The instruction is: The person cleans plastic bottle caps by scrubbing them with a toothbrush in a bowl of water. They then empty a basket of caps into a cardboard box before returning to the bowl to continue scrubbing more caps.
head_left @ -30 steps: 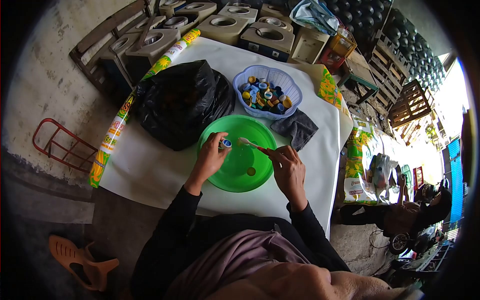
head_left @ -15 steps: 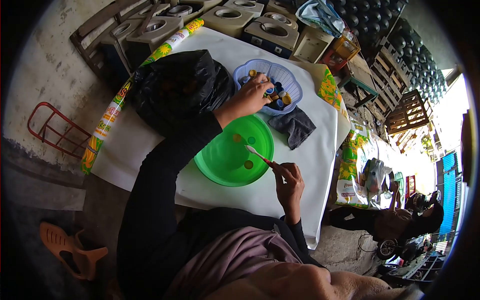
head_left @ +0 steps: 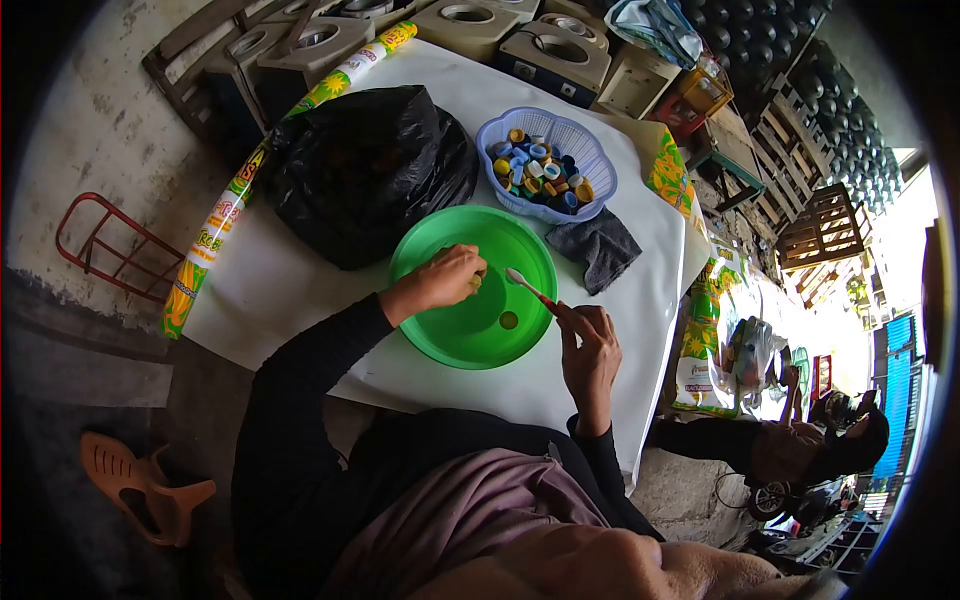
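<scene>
My left hand (head_left: 446, 275) is over the green basin (head_left: 430, 335), its fingers closed on a small yellowish bottle cap (head_left: 478, 277), mostly hidden by them. My right hand (head_left: 592, 348) is at the basin's right side and grips a toothbrush (head_left: 534, 289) by its red handle. The white bristle end points into the basin, a little apart from my left fingers. A loose yellowish cap (head_left: 508, 320) lies on the basin's bottom. Beyond the basin, a light blue plastic basket (head_left: 597, 160) holds many bottle caps (head_left: 540, 168) in blue, yellow and white.
A black plastic bag (head_left: 365, 175) stands left of the basin, and a dark grey cloth (head_left: 595, 250) lies right of it. White sheeting (head_left: 625, 330) covers the table, with a printed roll (head_left: 225, 205) along its left edge. Another person (head_left: 790, 445) is at the right.
My left hand has moved from the caps basket back into the green basin and now holds a yellowish cap. My right hand keeps the toothbrush, raised slightly. Fewer loose caps show in the basin.
</scene>
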### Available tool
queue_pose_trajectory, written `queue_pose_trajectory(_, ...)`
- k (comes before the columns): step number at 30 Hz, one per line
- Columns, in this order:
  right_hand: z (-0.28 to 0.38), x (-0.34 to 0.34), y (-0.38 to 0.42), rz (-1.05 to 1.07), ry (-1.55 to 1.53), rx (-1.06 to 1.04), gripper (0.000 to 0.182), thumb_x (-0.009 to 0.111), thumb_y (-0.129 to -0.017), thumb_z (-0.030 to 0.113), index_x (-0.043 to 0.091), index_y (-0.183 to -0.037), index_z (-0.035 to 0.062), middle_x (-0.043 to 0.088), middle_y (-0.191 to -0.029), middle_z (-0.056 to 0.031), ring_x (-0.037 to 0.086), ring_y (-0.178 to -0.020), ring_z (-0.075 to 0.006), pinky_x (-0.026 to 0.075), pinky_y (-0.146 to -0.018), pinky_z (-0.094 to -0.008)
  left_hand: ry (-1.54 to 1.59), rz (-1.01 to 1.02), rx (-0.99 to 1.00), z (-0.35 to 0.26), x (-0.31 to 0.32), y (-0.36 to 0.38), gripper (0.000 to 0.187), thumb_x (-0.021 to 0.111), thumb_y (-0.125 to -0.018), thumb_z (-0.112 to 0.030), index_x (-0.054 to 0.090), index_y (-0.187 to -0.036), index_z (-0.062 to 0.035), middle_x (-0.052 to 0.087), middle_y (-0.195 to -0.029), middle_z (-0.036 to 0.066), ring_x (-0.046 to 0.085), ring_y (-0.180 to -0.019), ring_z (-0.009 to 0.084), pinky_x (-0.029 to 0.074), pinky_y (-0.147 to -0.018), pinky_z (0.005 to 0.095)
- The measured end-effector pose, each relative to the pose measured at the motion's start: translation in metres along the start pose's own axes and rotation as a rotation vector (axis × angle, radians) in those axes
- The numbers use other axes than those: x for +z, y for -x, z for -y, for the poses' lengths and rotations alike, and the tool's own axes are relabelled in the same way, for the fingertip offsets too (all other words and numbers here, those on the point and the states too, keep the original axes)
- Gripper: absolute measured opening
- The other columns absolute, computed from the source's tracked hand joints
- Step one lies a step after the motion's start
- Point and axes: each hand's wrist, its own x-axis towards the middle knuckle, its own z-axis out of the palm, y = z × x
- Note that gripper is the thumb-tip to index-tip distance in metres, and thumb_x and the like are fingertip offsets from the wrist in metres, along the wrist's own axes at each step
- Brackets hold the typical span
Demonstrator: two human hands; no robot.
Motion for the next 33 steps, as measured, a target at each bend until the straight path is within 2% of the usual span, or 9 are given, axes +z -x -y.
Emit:
queue_pose_trajectory(4, 0.01, 0.012, -0.016, 0.022, 0.074, -0.078, 0.026, 0.071, -0.084, 0.007, 0.077, -0.107, 0.0187, 0.063, -0.093, 0.0006, 0.059, -0.079, -0.0207, 0.049, -0.065, -0.0346, 0.191, -0.078, -0.114, -0.011, -0.017, 0.017, 0.023, 0.074, -0.081, -0.001, 0.068, -0.102, 0.0021, 0.067, -0.094, 0.014, 0.069, -0.089, 0.0281, 0.055, -0.082, 0.0361)
queue_pose_trajectory(7, 0.013, 0.019, -0.023, 0.122, 0.194, -0.195, 0.024, 0.07, -0.085, 0.009, 0.077, -0.106, 0.0178, 0.063, -0.092, 0.0002, 0.058, -0.077, -0.021, 0.049, -0.064, -0.035, 0.534, -0.199, -0.213, -0.017, -0.017, 0.034, 0.027, 0.075, -0.083, 0.0, 0.067, -0.109, 0.0016, 0.07, -0.099, 0.011, 0.071, -0.09, 0.0202, 0.056, -0.082, 0.0318)
queue_pose_trajectory(14, 0.04, 0.005, -0.027, 0.059, -0.173, -0.079, 0.027, 0.073, -0.084, 0.006, 0.078, -0.107, 0.02, 0.065, -0.09, 0.0002, 0.064, -0.082, -0.0209, 0.051, -0.064, -0.0355, 0.733, -0.364, -0.347, -0.021, -0.018, 0.054, 0.029, 0.071, -0.088, 0.001, 0.064, -0.117, 0.0014, 0.071, -0.106, 0.007, 0.068, -0.095, 0.0127, 0.054, -0.085, 0.0273)
queue_pose_trajectory(15, 0.039, 0.008, -0.023, 0.074, -0.15, -0.174, 0.026, 0.073, -0.085, 0.007, 0.077, -0.108, 0.0197, 0.065, -0.091, -0.0004, 0.064, -0.082, -0.0208, 0.05, -0.064, -0.0357, 0.754, -0.377, -0.342, -0.021, -0.016, 0.055, 0.029, 0.07, -0.089, 0.001, 0.064, -0.117, 0.0013, 0.07, -0.106, 0.007, 0.068, -0.095, 0.0124, 0.054, -0.085, 0.0269)
queue_pose_trajectory(19, 0.039, 0.016, -0.018, 0.053, -0.119, -0.052, 0.027, 0.072, -0.085, 0.008, 0.077, -0.109, 0.0194, 0.064, -0.092, 0.0001, 0.063, -0.082, -0.0205, 0.05, -0.064, -0.0353, 0.874, -0.417, -0.347, -0.018, -0.009, 0.055, 0.027, 0.069, -0.089, 0.003, 0.062, -0.115, 0.0013, 0.07, -0.106, 0.006, 0.067, -0.096, 0.0113, 0.053, -0.086, 0.0259)
queue_pose_trajectory(23, 0.044, 0.017, -0.018, 0.043, -0.049, -0.143, 0.029, 0.071, -0.084, 0.007, 0.077, -0.11, 0.0193, 0.064, -0.092, -0.0001, 0.062, -0.082, -0.0212, 0.051, -0.065, -0.0351, 0.746, -0.51, -0.302, -0.022, -0.008, 0.054, 0.024, 0.066, -0.088, 0.005, 0.061, -0.112, 0.0023, 0.07, -0.105, 0.008, 0.068, -0.097, 0.0139, 0.054, -0.087, 0.0272)
queue_pose_trajectory(26, 0.038, 0.025, -0.023, 0.156, 0.171, -0.133, 0.029, 0.072, -0.084, 0.007, 0.077, -0.11, 0.0194, 0.064, -0.093, -0.0002, 0.061, -0.081, -0.0216, 0.051, -0.067, -0.0349, 0.665, -0.545, -0.268, -0.024, -0.003, 0.051, 0.023, 0.065, -0.088, 0.006, 0.06, -0.11, 0.0032, 0.07, -0.104, 0.011, 0.07, -0.098, 0.0166, 0.055, -0.086, 0.0287)
queue_pose_trajectory(29, 0.036, 0.025, -0.024, 0.203, 0.095, -0.146, 0.029, 0.072, -0.084, 0.007, 0.077, -0.109, 0.0194, 0.064, -0.094, 0.0003, 0.062, -0.082, -0.0211, 0.051, -0.066, -0.0349, 0.609, -0.578, -0.239, -0.026, -0.001, 0.05, 0.024, 0.065, -0.087, 0.007, 0.059, -0.11, 0.0038, 0.071, -0.104, 0.014, 0.071, -0.098, 0.0197, 0.056, -0.085, 0.0301)
queue_pose_trajectory(33, 0.05, 0.015, -0.023, 0.059, -0.057, -0.125, 0.026, 0.072, -0.084, 0.009, 0.078, -0.107, 0.019, 0.064, -0.093, 0.0007, 0.063, -0.084, -0.0206, 0.051, -0.065, -0.0356, 0.526, -0.598, -0.257, -0.026, 0.003, 0.049, 0.024, 0.066, -0.087, 0.006, 0.06, -0.11, 0.0032, 0.072, -0.103, 0.016, 0.073, -0.098, 0.023, 0.057, -0.082, 0.031)
